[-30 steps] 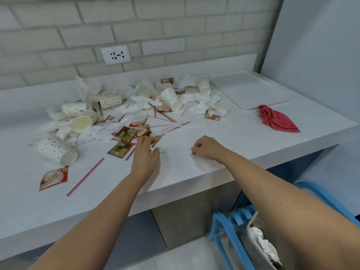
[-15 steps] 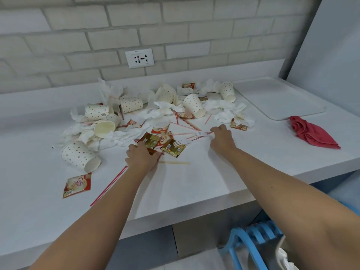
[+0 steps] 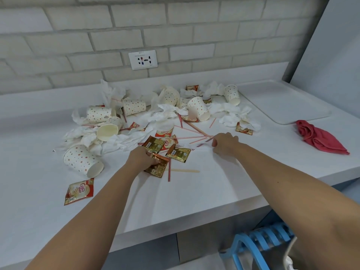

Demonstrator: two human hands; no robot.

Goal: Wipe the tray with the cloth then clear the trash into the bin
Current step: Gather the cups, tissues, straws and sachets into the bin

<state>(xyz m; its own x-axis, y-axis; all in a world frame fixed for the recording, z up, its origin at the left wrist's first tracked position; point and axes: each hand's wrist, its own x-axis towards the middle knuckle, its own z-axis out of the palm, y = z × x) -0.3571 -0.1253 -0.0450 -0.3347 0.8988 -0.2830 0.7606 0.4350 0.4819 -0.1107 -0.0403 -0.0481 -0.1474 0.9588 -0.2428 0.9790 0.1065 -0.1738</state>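
Cups number seven (one cloth, one tray).

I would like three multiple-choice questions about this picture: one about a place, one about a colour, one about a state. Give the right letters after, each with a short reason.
1. Where does the cloth lie?
A. on the tray
B. on the counter, beside the tray's near edge
C. in the bin

2. What colour is the cloth?
A. red
B. blue
C. green

3. What is the left hand doing?
A. resting flat on bare counter
B. holding a paper cup upright
C. closing on a gold sachet

Answers:
1 B: the cloth is on the counter, just in front of the tray, not on it.
2 A: it is plainly red against the white surface.
3 C: its fingers press on the crumpled gold sachet; meanwhile the right hand pinches at the straws.
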